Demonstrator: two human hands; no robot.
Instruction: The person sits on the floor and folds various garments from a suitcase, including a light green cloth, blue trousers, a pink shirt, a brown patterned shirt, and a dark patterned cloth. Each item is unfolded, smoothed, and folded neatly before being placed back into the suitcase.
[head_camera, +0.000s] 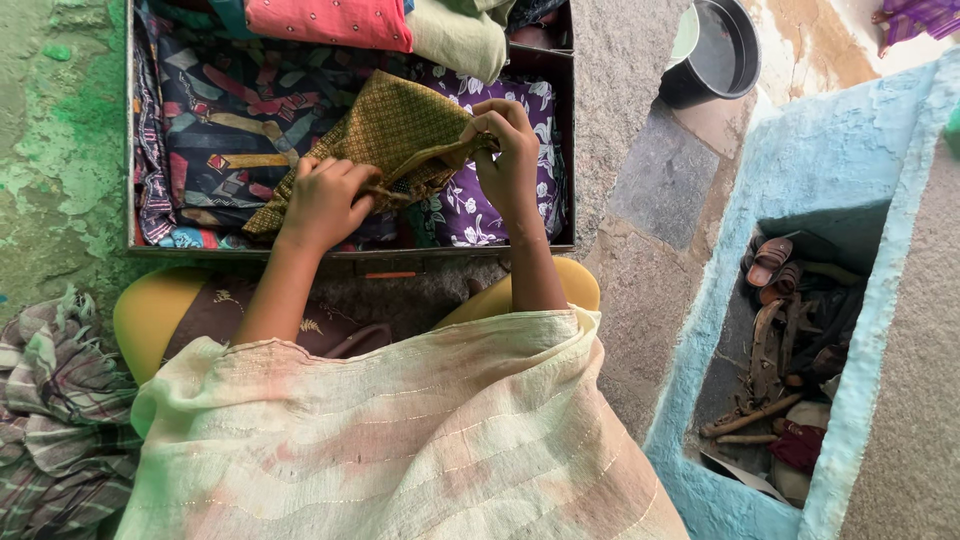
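Single head-worn view, looking steeply down, close over the lap and open metal trunk (128, 130)

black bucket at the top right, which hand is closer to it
Right. The right hand pinches the gold patterned cloth on the side toward the black bucket; the left hand grips the cloth's other end, farther away.

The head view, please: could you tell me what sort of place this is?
Probably a home's floor-level storage corner: an open trunk of folded clothes, a rough stone floor, and a blue-painted nook holding worn sandals.
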